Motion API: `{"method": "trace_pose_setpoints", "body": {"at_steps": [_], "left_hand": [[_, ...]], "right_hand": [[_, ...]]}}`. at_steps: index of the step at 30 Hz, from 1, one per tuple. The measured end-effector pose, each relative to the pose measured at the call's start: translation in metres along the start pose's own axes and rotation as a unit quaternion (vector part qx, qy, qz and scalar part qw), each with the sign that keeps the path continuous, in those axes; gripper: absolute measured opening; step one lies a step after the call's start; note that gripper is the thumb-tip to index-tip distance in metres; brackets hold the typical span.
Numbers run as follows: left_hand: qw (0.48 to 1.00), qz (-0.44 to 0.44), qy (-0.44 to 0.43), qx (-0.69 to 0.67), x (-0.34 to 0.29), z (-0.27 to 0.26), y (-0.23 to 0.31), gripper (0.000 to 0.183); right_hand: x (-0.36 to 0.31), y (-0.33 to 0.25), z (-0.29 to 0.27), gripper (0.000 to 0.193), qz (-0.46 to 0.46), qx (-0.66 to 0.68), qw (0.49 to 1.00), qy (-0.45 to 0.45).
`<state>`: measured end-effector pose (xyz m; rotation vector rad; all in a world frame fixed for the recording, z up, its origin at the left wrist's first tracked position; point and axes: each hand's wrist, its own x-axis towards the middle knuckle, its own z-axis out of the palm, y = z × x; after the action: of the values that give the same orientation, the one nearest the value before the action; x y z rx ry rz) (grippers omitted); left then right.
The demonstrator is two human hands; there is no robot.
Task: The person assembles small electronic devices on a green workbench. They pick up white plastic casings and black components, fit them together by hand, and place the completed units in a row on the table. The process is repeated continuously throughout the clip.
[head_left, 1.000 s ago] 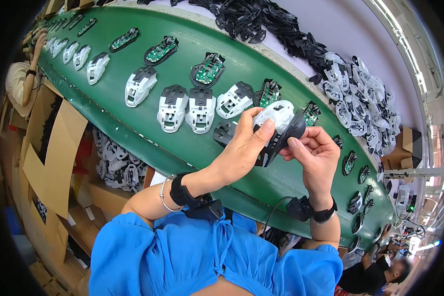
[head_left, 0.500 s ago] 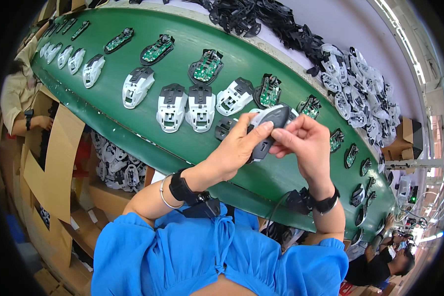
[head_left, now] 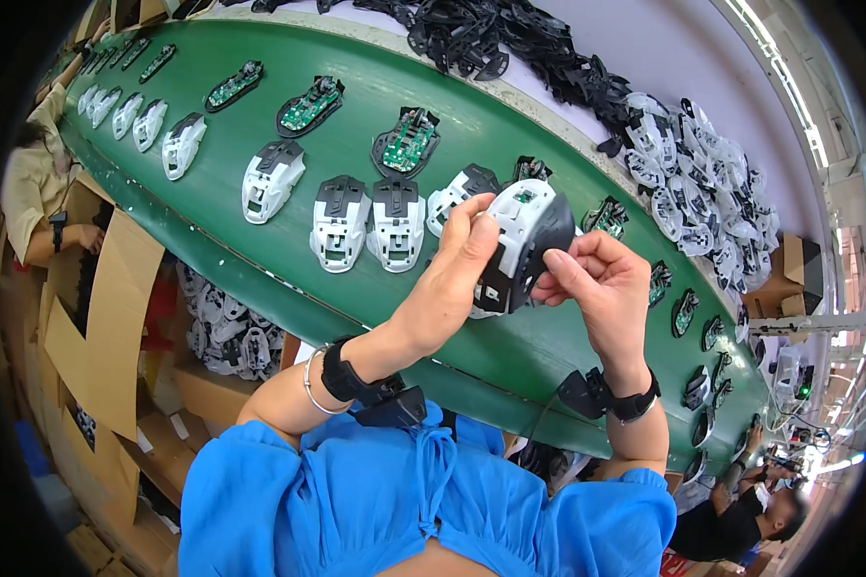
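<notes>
Left hand (head_left: pixel 443 284) grasps white-and-black mouse shell (head_left: pixel 522 213) by left side; right hand (head_left: pixel 601 288) pinches dark side panel (head_left: pixel 554 229). Shell above green work surface (head_left: pixel 260 264). Far left: circuit boards (head_left: pixel 409 141).

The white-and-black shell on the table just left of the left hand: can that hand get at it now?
Probably not without letting go: the left hand grips a mouse casing. Otherwise the way looks free: the shell lies nearby, uncovered.

1 head-worn fisheye, the left of 2, looks down from close above the green table (head_left: pixel 221 213); 2 forearms (head_left: pixel 281 402) enter from 4 and 8 o'clock.
</notes>
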<state>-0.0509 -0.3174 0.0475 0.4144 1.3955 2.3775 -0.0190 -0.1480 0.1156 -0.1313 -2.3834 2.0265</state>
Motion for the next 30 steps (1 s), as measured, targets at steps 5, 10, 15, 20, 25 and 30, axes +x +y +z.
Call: {"method": "trace_pose_setpoints", "body": {"at_steps": [5,10,15,20,25,30], "left_hand": [[0.997,0.04,0.009,0.061,-0.002,0.0,0.003,0.053],[0.997,0.048,0.029,-0.054,-0.003,0.002,0.014,0.054],[0.997,0.077,0.019,0.005,-0.001,-0.001,0.013,0.056],[0.993,0.093,0.043,0.066,-0.001,-0.003,0.012,0.06],[0.994,0.079,0.039,0.069,0.0,-0.004,0.02,0.057],[0.999,0.043,0.017,-0.026,0.003,-0.004,0.034,0.056]], "right_hand": [[-0.008,0.005,0.003,0.01,-0.056,0.019,0.998,0.024],[-0.009,0.005,0.0,0.008,-0.075,0.114,0.991,0.004],[-0.005,0.0,0.005,0.009,-0.075,0.108,0.991,-0.011],[-0.004,-0.006,0.011,0.01,-0.06,0.087,0.994,0.001],[-0.001,-0.01,0.012,0.01,-0.034,0.079,0.996,-0.001],[0.0,-0.008,0.006,0.01,-0.046,0.129,0.99,-0.031]]}}
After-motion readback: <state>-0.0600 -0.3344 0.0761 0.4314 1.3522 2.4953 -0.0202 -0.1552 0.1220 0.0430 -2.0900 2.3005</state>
